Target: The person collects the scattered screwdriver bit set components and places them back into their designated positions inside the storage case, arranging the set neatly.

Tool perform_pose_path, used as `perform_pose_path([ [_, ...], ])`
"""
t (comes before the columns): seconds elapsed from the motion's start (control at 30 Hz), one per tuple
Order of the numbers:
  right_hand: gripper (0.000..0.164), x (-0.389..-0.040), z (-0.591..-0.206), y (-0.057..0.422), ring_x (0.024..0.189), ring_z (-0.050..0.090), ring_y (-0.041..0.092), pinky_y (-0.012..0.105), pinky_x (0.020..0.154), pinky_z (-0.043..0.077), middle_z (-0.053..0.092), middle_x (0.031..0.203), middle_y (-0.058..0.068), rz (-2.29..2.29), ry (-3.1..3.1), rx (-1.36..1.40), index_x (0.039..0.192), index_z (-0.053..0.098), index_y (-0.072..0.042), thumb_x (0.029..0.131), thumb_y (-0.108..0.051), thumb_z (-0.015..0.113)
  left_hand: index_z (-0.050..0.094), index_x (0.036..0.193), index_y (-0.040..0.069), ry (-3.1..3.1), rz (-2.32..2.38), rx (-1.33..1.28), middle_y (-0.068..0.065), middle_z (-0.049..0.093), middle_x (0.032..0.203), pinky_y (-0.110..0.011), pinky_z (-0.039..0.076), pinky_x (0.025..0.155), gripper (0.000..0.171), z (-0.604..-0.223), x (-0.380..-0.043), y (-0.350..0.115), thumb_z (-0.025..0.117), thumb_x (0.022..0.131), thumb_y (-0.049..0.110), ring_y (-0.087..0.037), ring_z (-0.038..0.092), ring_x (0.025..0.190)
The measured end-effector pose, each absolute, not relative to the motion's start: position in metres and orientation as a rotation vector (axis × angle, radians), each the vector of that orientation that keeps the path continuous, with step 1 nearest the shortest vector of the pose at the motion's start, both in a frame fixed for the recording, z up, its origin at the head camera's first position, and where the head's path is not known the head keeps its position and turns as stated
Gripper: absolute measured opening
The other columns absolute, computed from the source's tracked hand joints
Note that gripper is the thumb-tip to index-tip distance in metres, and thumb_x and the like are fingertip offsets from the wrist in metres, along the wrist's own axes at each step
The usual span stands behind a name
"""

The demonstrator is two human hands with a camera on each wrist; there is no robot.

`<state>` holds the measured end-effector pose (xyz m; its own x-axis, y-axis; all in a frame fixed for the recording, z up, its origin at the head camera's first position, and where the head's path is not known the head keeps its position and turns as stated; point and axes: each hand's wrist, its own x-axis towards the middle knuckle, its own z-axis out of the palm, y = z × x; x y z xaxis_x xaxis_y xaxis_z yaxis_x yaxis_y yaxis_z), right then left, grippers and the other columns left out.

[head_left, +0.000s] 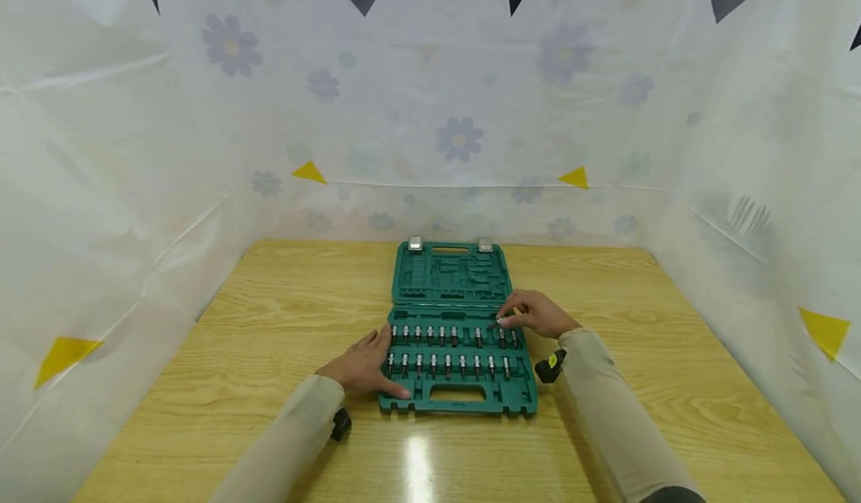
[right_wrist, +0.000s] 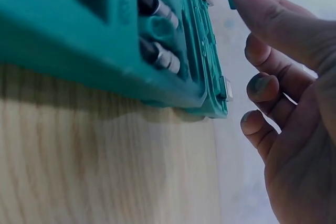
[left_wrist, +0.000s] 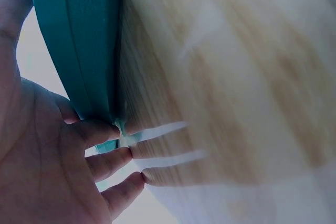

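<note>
A green tool case [head_left: 521, 395] lies unfolded on the table, its two rows of slots holding several silver bit sockets [head_left: 448, 366]. My right hand [head_left: 538, 314] is over the right part of the back row and pinches a small bit socket [head_left: 494, 326] between thumb and forefinger. In the right wrist view, the other fingers [right_wrist: 261, 86] curl loosely, and the pinched piece is out of sight. My left hand [head_left: 363, 362] rests against the case's left side, thumb on the front corner. The left wrist view shows its fingers [left_wrist: 109, 164] fairly straight, tips on the table.
Behind the slots, the lid [head_left: 451, 271] lies folded back with two metal latches [head_left: 485, 245] at its far edge. The case stands on a wooden table [head_left: 289, 301]. White flowered sheeting [head_left: 403, 114] encloses the back and both sides.
</note>
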<state>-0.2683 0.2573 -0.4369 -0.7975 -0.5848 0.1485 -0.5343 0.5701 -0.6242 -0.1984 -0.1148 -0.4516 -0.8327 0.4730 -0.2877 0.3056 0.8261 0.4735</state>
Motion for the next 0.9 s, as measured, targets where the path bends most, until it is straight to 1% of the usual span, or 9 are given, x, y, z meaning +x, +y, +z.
perform_pose_path([
  [0.07,0.018,-0.271,-0.435,0.255,0.066,0.037,0.015,0.031,0.061,0.032,0.058,0.089,0.001,-1.039,2.69,-0.986,0.103,0.073,-0.006,0.091,-0.019,0.067,-0.002,0.154,0.001,2.612,0.576,0.586,-0.016,0.0,0.161,-0.053,0.012,0.115,0.13,-0.451,-0.198,-0.115,0.071,0.07,0.069,-0.037,0.006,0.146],
  [0.2,0.018,-0.274,-0.43,0.248,0.066,0.039,0.016,0.03,0.062,0.035,0.059,0.089,0.002,-1.032,2.634,-1.013,0.102,0.073,-0.005,0.091,-0.018,0.067,-0.002,0.154,0.001,2.612,0.576,0.585,-0.015,0.001,0.161,-0.052,0.012,0.115,0.131,-0.451,-0.198,-0.115,0.071,0.07,0.069,-0.037,0.006,0.146],
  [0.43,0.013,-0.281,-0.422,0.238,0.069,0.042,0.015,0.03,0.065,0.039,0.057,0.086,-0.001,-0.972,2.581,-1.034,0.099,0.075,-0.01,0.09,-0.017,0.068,-0.001,0.154,0.0,2.624,0.588,0.58,-0.016,0.002,0.161,-0.053,0.014,0.115,0.129,-0.45,-0.196,-0.114,0.073,0.071,0.066,-0.037,0.008,0.146],
  [0.6,0.013,-0.285,-0.417,0.229,0.075,0.048,0.014,0.031,0.068,0.042,0.06,0.091,-0.001,-0.912,2.575,-1.063,0.097,0.076,-0.011,0.089,-0.019,0.069,-0.001,0.154,0.001,2.623,0.587,0.575,-0.015,0.002,0.161,-0.053,0.013,0.115,0.129,-0.45,-0.196,-0.114,0.074,0.07,0.066,-0.037,0.008,0.146],
  [0.77,0.01,-0.287,-0.415,0.218,0.075,0.049,0.015,0.031,0.067,0.043,0.062,0.09,0.002,-0.913,2.516,-1.064,0.094,0.076,-0.008,0.088,-0.014,0.07,-0.001,0.154,0.001,2.622,0.586,0.576,-0.015,0.003,0.161,-0.053,0.012,0.115,0.13,-0.449,-0.196,-0.114,0.073,0.07,0.067,-0.037,0.007,0.146],
  [0.9,0.01,-0.291,-0.417,0.211,0.081,0.054,0.013,0.03,0.071,0.047,0.063,0.092,0.001,-0.867,2.5,-1.043,0.094,0.076,-0.008,0.087,-0.012,0.071,-0.001,0.154,0.001,2.624,0.586,0.58,-0.015,0.003,0.161,-0.052,0.012,0.116,0.13,-0.45,-0.196,-0.114,0.073,0.07,0.067,-0.037,0.007,0.146],
])
